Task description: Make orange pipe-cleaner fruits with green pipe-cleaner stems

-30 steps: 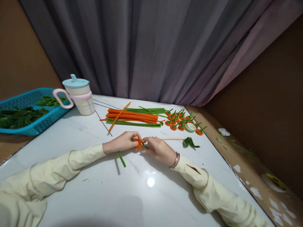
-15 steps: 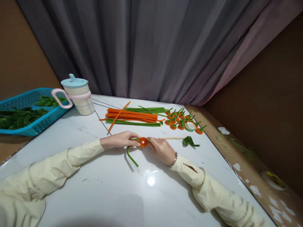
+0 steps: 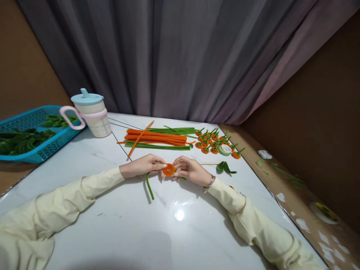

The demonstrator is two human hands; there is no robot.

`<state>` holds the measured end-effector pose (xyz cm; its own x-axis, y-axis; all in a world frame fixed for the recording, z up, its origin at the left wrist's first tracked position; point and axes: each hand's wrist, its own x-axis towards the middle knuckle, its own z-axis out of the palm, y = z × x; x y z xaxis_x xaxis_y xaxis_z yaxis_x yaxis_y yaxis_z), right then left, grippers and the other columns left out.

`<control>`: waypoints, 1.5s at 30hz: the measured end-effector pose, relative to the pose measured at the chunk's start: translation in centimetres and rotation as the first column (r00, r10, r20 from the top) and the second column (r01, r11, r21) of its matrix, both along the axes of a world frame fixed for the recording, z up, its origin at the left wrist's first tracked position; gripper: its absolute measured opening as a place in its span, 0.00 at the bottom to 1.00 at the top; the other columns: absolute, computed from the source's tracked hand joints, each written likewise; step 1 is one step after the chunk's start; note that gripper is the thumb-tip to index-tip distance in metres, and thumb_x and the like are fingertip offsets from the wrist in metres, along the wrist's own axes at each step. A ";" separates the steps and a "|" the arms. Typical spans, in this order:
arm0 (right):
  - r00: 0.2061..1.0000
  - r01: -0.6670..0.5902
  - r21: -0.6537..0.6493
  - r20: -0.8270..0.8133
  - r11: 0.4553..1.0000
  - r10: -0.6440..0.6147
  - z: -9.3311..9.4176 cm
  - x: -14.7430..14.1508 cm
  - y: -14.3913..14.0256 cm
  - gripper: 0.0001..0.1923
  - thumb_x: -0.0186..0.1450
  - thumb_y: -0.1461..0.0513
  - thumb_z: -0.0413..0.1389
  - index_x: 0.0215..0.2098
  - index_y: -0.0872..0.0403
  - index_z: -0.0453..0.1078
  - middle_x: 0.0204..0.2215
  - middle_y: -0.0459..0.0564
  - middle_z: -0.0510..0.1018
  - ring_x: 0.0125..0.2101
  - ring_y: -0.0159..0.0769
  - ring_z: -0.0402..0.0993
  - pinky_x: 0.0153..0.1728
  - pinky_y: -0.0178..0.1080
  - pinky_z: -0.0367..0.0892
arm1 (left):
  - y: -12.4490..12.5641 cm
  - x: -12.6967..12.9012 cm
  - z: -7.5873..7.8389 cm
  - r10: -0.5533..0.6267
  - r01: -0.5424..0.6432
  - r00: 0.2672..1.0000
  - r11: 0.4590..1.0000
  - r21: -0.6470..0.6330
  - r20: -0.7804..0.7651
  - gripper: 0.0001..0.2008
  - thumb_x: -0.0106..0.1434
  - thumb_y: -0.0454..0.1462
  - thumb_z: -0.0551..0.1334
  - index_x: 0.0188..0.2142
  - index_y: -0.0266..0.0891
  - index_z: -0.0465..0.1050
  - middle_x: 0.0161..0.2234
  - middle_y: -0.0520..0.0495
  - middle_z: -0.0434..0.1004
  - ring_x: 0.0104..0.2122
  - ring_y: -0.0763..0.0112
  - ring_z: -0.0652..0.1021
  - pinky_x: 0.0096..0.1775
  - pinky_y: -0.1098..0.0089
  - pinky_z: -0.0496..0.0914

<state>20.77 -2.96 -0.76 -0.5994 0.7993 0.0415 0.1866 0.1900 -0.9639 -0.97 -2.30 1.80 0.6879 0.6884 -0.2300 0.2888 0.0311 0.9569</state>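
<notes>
Between my hands, just above the white table, is an orange pipe-cleaner ring (image 3: 169, 170) with a small hole in its middle. My left hand (image 3: 149, 165) pinches its left edge, and a green pipe cleaner (image 3: 150, 187) hangs bent below those fingers. On the right edge of the ring, the fingers of my right hand (image 3: 189, 170) are closed. A short green end (image 3: 183, 178) sticks out under my right fingers. Beyond the hands lies a bundle of orange pipe cleaners (image 3: 157, 137), with green pipe cleaners (image 3: 159, 147) along its near side.
At the back right stand several small orange-and-green pieces (image 3: 206, 144) and a white-green tape roll (image 3: 225, 150). A thin stick with a dark green leaf shape (image 3: 224, 167) lies right of my hands. On the left are a lidded cup (image 3: 95, 116) and a blue basket (image 3: 50, 150) holding green leaf shapes.
My right hand has turned, its fingers now spread along the ring's right edge. A green end now shows beneath them. The hanging green pipe cleaner has shifted left.
</notes>
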 end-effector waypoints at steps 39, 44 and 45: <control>0.934 0.070 -0.415 -0.293 0.907 -0.206 -0.1 -1.6 -1.6 0.14 0.46 0.60 0.68 0.27 0.60 0.73 0.21 0.49 0.80 0.19 0.34 0.76 0.23 0.36 0.73 | -0.5 0.1 1.8 -0.116 0.106 0.991 0.984 -0.146 -0.061 0.09 0.64 0.42 0.52 0.34 0.38 0.60 0.14 0.56 0.64 0.17 0.76 0.53 0.23 0.71 0.47; 0.933 0.073 -0.412 -0.294 0.908 -0.209 -0.1 -1.5 -1.6 0.14 0.47 0.60 0.68 0.27 0.60 0.73 0.20 0.49 0.80 0.18 0.33 0.76 0.23 0.35 0.72 | -0.1 -0.3 1.9 -0.138 0.127 0.988 0.983 -0.133 -0.071 0.11 0.63 0.44 0.53 0.35 0.38 0.62 0.13 0.56 0.63 0.16 0.76 0.52 0.22 0.71 0.46; 0.933 0.073 -0.412 -0.294 0.908 -0.208 -0.1 -1.5 -1.6 0.14 0.47 0.60 0.68 0.27 0.60 0.73 0.20 0.49 0.79 0.18 0.33 0.76 0.23 0.35 0.72 | 0.0 -0.3 1.9 -0.142 0.132 0.988 0.982 -0.136 -0.068 0.11 0.63 0.44 0.53 0.34 0.38 0.62 0.13 0.56 0.63 0.17 0.76 0.52 0.22 0.71 0.46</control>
<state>19.29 -4.53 -0.87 -0.4866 0.8657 -0.1176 -0.1520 -0.2165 -0.9644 -1.26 -2.34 3.75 0.7503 0.5495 -0.3676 0.3714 0.1097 0.9220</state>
